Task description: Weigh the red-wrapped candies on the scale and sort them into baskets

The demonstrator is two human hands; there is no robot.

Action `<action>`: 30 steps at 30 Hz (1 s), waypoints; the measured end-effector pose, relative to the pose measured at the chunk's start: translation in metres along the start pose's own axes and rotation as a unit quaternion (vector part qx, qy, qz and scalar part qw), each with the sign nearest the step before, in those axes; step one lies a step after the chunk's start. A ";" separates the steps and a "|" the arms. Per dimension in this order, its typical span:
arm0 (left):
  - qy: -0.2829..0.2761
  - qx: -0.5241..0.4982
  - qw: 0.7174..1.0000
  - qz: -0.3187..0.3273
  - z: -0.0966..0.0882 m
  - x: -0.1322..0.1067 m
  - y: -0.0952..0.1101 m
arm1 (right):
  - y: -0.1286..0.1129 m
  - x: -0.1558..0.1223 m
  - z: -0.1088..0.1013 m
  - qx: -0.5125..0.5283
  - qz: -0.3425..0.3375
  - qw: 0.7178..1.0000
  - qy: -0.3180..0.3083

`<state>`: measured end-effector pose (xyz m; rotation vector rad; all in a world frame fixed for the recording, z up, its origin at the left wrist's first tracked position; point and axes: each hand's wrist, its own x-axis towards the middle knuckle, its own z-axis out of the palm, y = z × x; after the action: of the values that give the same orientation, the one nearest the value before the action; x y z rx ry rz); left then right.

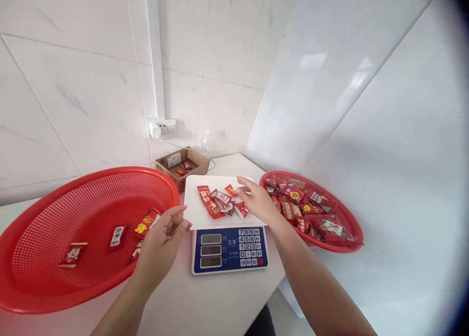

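Note:
An electronic scale [230, 250] with a blue keypad panel stands in front of me, its white weighing tray [192, 199] on top. On the tray lie several small snack packets: a long red one [209, 202], a red and white one [221, 196], a dark one with white print [227, 207] and a small red one [230, 190]. My right hand [258, 199] reaches over the tray's right side, fingers apart, its fingertips close to the small red packet; contact is unclear. My left hand [161, 243] is loosely curled with fingers apart at the tray's left front corner, holding nothing visible.
At left, a large red plastic basket [51, 219] holds a few packets. A smaller red basket [357, 228] at right is heaped with packets. Behind the tray sit a cardboard box [200, 162] with packets and a clear bottle [205, 141]. A wall socket [163, 128] has a plug and cord.

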<state>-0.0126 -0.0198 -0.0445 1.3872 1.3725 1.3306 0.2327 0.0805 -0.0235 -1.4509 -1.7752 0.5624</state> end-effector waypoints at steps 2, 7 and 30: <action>0.000 0.000 1.000 -0.002 -0.002 0.001 -0.001 | 0.010 -0.003 -0.005 -0.087 -0.029 0.996 -0.012; -0.001 0.015 1.000 -0.013 -0.005 0.003 -0.003 | 0.033 -0.014 -0.007 -0.219 0.008 0.974 -0.064; -0.016 0.060 0.998 -0.007 -0.005 0.001 -0.003 | 0.048 -0.017 -0.030 -0.189 -0.036 0.977 -0.097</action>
<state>-0.0183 -0.0192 -0.0462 1.4689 1.4581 1.2301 0.2867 0.0723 -0.0458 -1.6191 -2.1687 0.3497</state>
